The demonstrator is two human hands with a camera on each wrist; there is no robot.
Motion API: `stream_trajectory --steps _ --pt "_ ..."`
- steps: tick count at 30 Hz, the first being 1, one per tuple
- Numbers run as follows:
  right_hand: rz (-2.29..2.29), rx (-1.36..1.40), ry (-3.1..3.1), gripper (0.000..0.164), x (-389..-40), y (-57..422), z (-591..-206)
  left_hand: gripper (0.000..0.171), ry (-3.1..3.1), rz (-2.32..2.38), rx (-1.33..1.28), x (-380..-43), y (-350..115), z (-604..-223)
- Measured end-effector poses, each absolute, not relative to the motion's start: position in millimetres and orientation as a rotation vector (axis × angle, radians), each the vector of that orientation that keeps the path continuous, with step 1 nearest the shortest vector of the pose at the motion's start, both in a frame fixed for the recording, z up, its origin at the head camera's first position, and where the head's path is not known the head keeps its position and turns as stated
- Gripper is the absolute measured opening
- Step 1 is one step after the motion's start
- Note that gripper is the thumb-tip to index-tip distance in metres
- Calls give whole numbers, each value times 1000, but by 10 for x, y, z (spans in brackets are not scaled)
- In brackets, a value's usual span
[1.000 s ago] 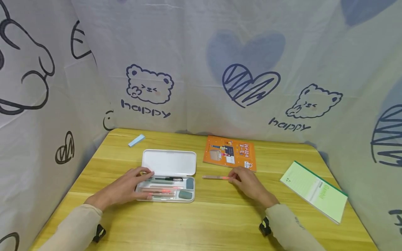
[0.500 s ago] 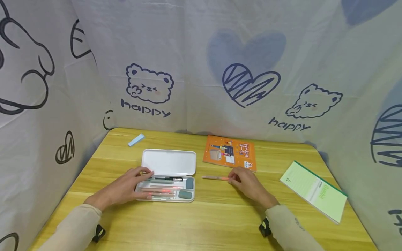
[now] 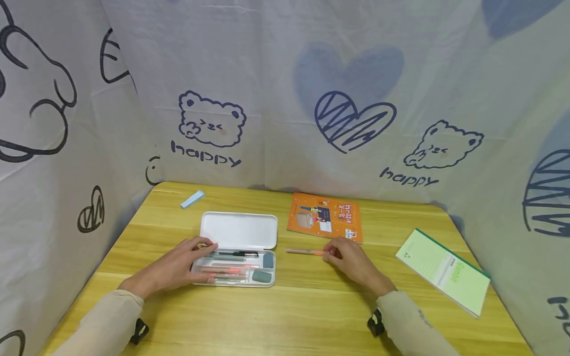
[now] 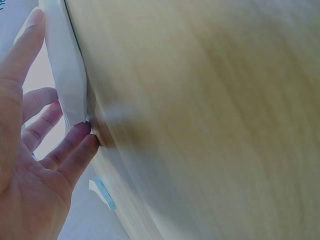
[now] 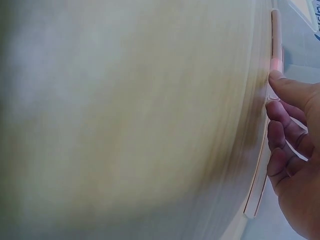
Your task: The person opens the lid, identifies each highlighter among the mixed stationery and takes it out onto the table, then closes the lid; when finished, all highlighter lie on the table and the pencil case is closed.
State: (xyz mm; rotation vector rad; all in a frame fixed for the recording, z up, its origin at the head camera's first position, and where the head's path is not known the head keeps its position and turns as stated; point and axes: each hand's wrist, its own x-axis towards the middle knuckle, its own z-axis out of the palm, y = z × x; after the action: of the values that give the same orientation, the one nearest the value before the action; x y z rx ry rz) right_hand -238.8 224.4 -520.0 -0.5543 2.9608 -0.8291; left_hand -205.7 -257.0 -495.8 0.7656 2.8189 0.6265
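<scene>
A white pencil case lies with its lid folded back. Inside it are several pens, a black pen and two grey-green erasers. My left hand grips the left end of the case, thumb at the near edge, fingers by the hinge. In the left wrist view, the fingertips of that hand touch the case's white side. Right of the case, a slim beige pen with an orange end is pinched between the thumb and fingers of my right hand.
Behind the right hand lies an orange booklet. A light green notepad sits at the right side of the wooden table, and a small pale blue strip at the back left. Printed cloth hangs behind.
Both hands, the pen and the pencil case stay practically still. Only a very slight shift of the whole head view shows.
</scene>
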Motion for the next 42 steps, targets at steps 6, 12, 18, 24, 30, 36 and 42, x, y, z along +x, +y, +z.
stream_trajectory --steps 6,12,18,24,30,36,42 --pt "-827 -519 2948 14 -2392 2240 -5207 91 2810 635 766 -2051 -2572 -4952" --pt "-841 -506 2940 17 -2398 2256 -5208 91 2820 622 775 -2048 -2566 -4950" --pt "-911 -517 2986 29 -2404 2268 -5117 91 2821 627 781 -2053 -2562 -4946" --pt "-981 -636 3005 29 -2392 1964 -4861 93 2820 619 762 -2058 -2560 -4937" --pt "-1000 -809 2893 22 -2328 1444 -4808 92 2820 617 758 -2051 -2567 -4939" --pt "-960 -913 2721 24 -2255 910 -4862 93 2819 619 752 -2054 -2574 -4939" --pt "-785 -976 2735 27 -2254 530 -4914 93 2803 629 735 -2064 -2573 -4939"
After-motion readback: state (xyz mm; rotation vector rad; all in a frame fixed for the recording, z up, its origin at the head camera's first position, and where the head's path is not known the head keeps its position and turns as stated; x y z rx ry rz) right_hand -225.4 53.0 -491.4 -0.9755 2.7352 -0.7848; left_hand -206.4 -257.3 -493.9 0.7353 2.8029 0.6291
